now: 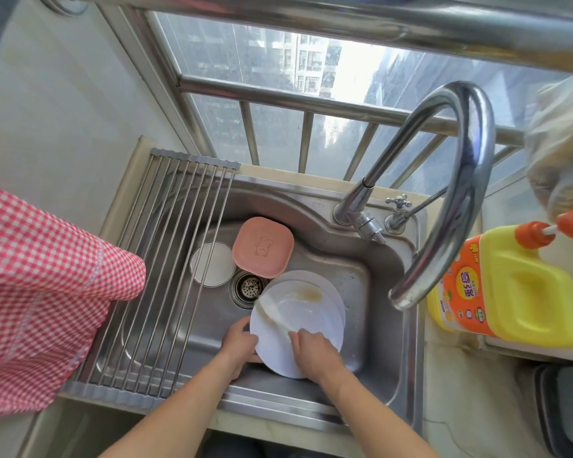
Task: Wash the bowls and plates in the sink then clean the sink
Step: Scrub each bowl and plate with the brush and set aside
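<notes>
The left hand [239, 342] is gripping the white plate's [278, 355] rim; the right hand's [315, 352] grip is lying open on it. Beyond both, the sink [325, 256] is holding 1 pink dish [263, 247] and 1 white bowl [211, 264].

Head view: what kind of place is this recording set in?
Most likely a home kitchen, high in an apartment block. A steel sink with a tap holds plates, a detergent bottle stands beside it, and the window shows tower blocks.
</notes>
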Tool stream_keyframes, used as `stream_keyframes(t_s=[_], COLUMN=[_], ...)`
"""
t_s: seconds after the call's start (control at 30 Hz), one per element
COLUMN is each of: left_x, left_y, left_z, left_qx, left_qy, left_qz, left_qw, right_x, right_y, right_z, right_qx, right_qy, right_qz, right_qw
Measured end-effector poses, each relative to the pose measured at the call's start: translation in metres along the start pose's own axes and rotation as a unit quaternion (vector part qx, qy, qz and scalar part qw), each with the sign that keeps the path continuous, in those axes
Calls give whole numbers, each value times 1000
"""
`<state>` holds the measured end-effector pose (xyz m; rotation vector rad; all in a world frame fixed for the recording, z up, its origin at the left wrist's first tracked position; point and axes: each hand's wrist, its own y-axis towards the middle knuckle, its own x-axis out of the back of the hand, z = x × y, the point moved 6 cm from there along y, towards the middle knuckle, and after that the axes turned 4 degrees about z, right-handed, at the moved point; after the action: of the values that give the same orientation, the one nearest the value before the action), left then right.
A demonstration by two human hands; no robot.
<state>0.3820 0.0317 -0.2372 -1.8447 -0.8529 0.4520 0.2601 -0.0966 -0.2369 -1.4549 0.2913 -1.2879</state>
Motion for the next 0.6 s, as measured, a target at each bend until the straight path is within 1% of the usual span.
stream_keyframes(t_s=[0.03, 0.07, 0.13, 0.17, 0.2, 0.27, 0.33, 0.37, 0.4, 0.5, 0.53, 0.57, 0.6], left_x=[1, 2, -1, -3, -4, -3, 0, 1, 2, -2, -2, -3, -3], left_y=[0, -1, -3, -3, -4, -4, -4, -4, -5, -7, -7, -6, -6], left_z=[-1, -2, -4, -4, -4, -4, -2, -2, -3, -5, -5, -4, -4], left_qx=[0, 1, 0, -1, -1, -1, 3, 4, 4, 1, 0, 0, 1], left_qy=[2, 3, 1, 3, 5, 4, 4, 6, 8, 7, 8, 9, 8], left_qz=[-5, -7, -1, 3, 5, 5, -2, -8, -12, -5, -2, 0, 1], left_qw=[1000, 1000, 1000, 1000, 1000, 1000, 1000, 1000, 1000, 1000, 1000, 1000, 1000], right_x=[-2, 2, 15, 18, 18, 15, 2, 0, 3, 19, 21, 21, 18], right_y=[-1, -1, -2, -4, -5, -6, -4, -3, -2, 0, -2, -5, -5], right_z=[1, -2, -19, -25, -27, -15, -1, 0, -3, -29, -31, -26, -19], right_qx=[11, -3, -85, -118, -123, -74, 3, 25, 18, -107, -125, -118, -90], right_qy=[5, 18, 42, 63, 74, 54, 32, 26, 24, 87, 98, 82, 75], right_qz=[14, 3, -60, -76, -79, -58, -4, 14, 12, -68, -73, -71, -58], right_qw=[1000, 1000, 994, 988, 986, 994, 999, 999, 999, 988, 985, 987, 991])
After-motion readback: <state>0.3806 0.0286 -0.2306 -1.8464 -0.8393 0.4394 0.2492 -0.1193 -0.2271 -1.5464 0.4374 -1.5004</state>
